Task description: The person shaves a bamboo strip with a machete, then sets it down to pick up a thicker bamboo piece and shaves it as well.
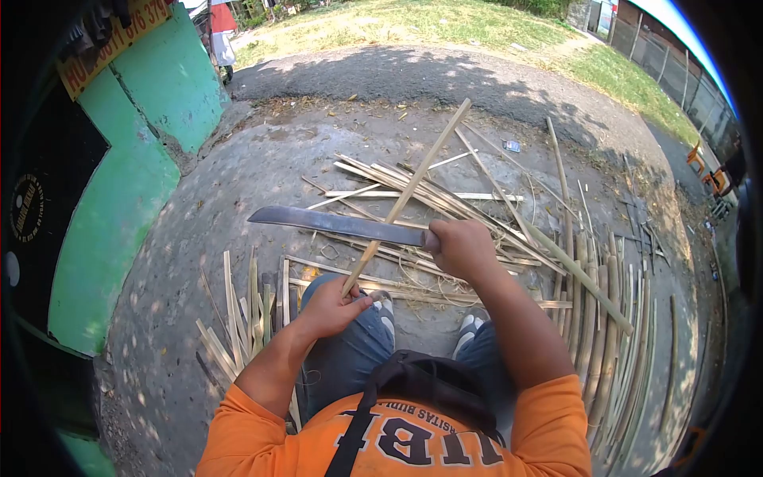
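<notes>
My left hand (330, 308) is closed around the lower end of a bamboo strip (425, 169), which slants up and away to the right. In my right hand (463, 248) is the handle of a machete (334, 224), its long blade pointing left. The blade lies across the strip in this view, a little above my left hand. Beyond and below the blade, a loose pile of split bamboo strips (421, 191) is spread over the ground.
Thicker bamboo poles (592, 318) lie to my right, with thin strips beside them. More cut strips (238, 310) lean near my left knee. A green wall (119, 215) stands at the left. Past the concrete ground runs a road (429, 75), with grass behind it.
</notes>
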A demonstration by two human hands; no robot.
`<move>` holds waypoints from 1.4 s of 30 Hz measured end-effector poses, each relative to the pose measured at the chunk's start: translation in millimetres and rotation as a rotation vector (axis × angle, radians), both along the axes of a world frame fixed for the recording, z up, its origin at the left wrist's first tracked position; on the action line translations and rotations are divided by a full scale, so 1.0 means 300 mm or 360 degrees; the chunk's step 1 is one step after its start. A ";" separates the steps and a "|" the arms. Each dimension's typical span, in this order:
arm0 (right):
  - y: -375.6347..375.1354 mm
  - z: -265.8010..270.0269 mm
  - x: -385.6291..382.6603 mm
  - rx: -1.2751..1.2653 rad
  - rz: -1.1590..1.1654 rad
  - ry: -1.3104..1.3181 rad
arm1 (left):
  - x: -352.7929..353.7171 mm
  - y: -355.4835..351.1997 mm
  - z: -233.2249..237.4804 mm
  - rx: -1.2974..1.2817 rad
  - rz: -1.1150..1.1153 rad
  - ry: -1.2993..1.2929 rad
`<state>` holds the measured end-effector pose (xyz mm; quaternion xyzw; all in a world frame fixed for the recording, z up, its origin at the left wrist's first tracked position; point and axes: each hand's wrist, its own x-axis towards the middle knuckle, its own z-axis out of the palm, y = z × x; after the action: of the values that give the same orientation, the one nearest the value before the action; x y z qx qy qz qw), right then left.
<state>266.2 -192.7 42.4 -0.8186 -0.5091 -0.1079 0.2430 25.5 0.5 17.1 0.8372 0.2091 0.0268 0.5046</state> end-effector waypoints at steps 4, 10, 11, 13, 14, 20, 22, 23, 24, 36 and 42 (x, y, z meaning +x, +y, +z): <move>0.011 -0.082 0.009 0.0139 -0.0161 0.0212 | -0.006 -0.004 0.000 0.0162 0.0005 0.0046; 0.025 -0.097 -0.015 -0.0085 0.0043 0.0233 | 0.019 -0.021 -0.005 0.0206 0.0055 0.0120; 0.024 -0.100 -0.018 -0.0135 0.0080 0.0244 | 0.018 -0.030 0.002 0.0266 0.0054 0.0131; 0.022 -0.103 -0.010 -0.0139 0.0026 0.0315 | 0.020 -0.030 0.000 0.0311 0.0055 0.0169; 0.022 -0.112 0.000 -0.0118 -0.0010 0.0334 | 0.018 -0.030 -0.001 0.0333 0.0054 0.0185; 0.009 -0.091 -0.025 -0.0082 -0.0035 0.0435 | 0.008 -0.021 -0.006 0.0351 0.0067 0.0139; 0.012 -0.083 -0.057 -0.0081 0.0003 0.0437 | 0.009 -0.025 -0.002 0.0331 0.0063 0.0140; 0.014 -0.082 -0.060 -0.0143 0.0010 0.0416 | 0.007 -0.025 0.001 0.0323 0.0065 0.0144; 0.018 -0.081 -0.060 -0.0204 0.0021 0.0396 | 0.005 -0.024 0.000 0.0311 0.0055 0.0128; 0.063 -0.154 0.024 -0.0140 0.0000 0.0265 | -0.001 -0.005 -0.023 0.0279 0.0046 0.0101; 0.042 -0.141 0.062 -0.0071 -0.0086 0.0245 | 0.001 -0.008 -0.007 0.0183 0.0072 0.0120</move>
<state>284.8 -180.1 0.0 -0.8432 -0.4688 -0.0397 0.2601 25.9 -1.9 15.0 0.8604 0.2449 0.0187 0.4466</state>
